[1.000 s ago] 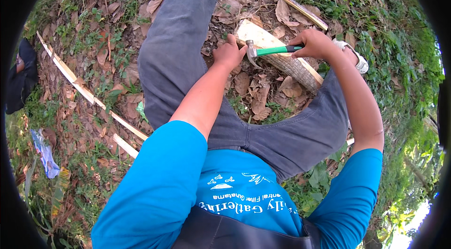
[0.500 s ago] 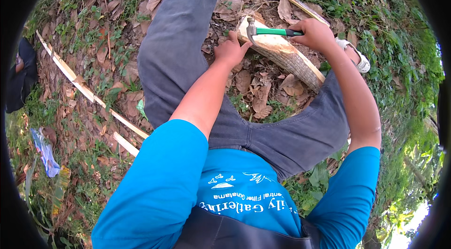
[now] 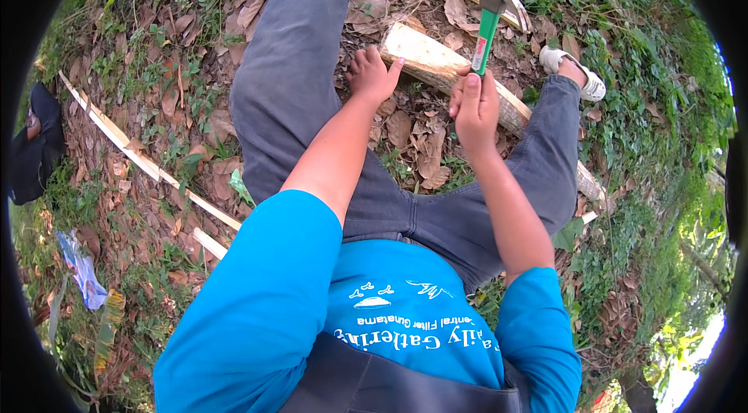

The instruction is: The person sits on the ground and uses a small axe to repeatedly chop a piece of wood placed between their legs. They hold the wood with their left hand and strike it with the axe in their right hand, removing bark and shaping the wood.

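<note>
Dry brown leaves and green weeds across the ground (image 3: 156,101), with thin pale wood strips (image 3: 140,164) running from 10 o'clock toward the centre. Grey trousers (image 3: 296,78), legs spread either side of the work, one white sandal (image 3: 580,74) at 2 o'clock. Blue scrap of plastic (image 3: 82,273) at 8 o'clock, dark bundle (image 3: 35,148) at 9 o'clock.

Between the legs, a split log (image 3: 436,66), pale cut face up, long axis running from 11 o'clock down toward 4 o'clock, far end passing under the right leg. Left hand (image 3: 372,76) flat against the near end of the log, fingers (image 3: 393,66) spread and resting on the wood, closed on nothing.

Right hand (image 3: 474,105) wrapped tight round the green handle of a claw hammer (image 3: 489,15), raised above the log. Handle close to upright, pointing toward 12 o'clock; steel head at the top, lying crosswise, roughly 10 to 3 o'clock. Which end is the striking face: cannot tell for certain.

Likely trouble: a downstroke landing near the left fingers, so close to the log's end. Also possible: a glancing blow off the rounded bark side, rolling the log on loose leaves, or the head skidding toward the right leg.
</note>
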Available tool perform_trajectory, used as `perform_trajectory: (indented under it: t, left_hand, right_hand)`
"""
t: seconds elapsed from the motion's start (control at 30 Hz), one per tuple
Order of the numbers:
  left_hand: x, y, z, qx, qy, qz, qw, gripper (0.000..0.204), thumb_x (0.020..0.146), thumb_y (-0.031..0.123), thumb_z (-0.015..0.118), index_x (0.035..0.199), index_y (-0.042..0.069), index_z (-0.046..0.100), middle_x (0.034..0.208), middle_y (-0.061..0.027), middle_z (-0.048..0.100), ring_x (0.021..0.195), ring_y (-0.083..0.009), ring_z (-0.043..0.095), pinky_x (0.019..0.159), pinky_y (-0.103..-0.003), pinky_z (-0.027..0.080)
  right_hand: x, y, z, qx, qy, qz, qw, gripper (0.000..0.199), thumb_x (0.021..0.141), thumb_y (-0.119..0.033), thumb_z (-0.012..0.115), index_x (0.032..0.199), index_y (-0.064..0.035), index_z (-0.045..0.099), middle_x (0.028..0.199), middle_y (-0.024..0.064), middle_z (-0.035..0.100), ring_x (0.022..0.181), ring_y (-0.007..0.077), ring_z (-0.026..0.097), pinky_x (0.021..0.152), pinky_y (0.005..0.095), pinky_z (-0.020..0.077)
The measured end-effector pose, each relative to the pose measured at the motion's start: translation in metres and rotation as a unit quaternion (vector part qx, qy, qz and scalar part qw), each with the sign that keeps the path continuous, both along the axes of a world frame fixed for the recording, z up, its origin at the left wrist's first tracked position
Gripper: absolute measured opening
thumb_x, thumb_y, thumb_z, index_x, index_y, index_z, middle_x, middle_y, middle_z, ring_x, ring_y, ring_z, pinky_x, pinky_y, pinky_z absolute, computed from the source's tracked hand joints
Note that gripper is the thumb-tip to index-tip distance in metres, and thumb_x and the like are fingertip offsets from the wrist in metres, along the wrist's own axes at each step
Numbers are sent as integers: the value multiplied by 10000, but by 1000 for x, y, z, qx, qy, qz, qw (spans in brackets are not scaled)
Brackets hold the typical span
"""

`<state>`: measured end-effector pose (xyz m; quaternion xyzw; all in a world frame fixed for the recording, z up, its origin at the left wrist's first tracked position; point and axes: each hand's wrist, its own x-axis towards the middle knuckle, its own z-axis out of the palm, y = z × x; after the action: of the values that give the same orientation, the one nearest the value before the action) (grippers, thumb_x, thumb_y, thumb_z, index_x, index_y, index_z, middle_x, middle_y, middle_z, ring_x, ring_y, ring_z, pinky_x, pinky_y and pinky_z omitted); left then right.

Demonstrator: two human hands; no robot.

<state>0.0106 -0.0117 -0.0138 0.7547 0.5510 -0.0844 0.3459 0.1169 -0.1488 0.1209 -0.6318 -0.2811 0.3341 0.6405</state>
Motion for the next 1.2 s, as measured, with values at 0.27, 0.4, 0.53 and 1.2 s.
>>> perform_trajectory:
  t: [0.27,0.4,0.53,1.2]
  left_hand:
    - [9,14,6,-50,24,-20,998,812,899,667,549,1501,152,369,1493,-124,376,1410,-343,328,1115,-613,271]
    - [2,11,-1,-44,18,-13,999,800,910,653,545,1500,144,368,1486,-121,382,1416,-333,324,1122,-603,267]
    - [-1,10,-4,-39,24,-8,999,782,915,645,545,1491,140,389,1482,-122,391,1415,-332,328,1130,-598,256]
    - [7,10,3,-27,10,-16,999,715,904,623,580,1428,149,475,1443,-104,423,1377,-319,372,1097,-596,323]
  right_hand:
    - [-20,18,-58,-250,-202,-38,946,304,984,-305,602,1072,-21,664,763,198,649,664,318,642,636,399,486]
    - [-17,25,23,-79,-218,-55,971,283,1021,-263,566,1125,-7,623,720,57,593,624,113,511,584,300,420]
    - [-24,18,30,-35,-220,-77,972,266,1030,-252,537,1160,-20,561,727,77,584,620,151,521,589,320,422]
    - [-25,19,-65,-273,-272,-51,921,233,1009,-256,553,981,-26,575,730,197,612,682,363,637,650,440,480]
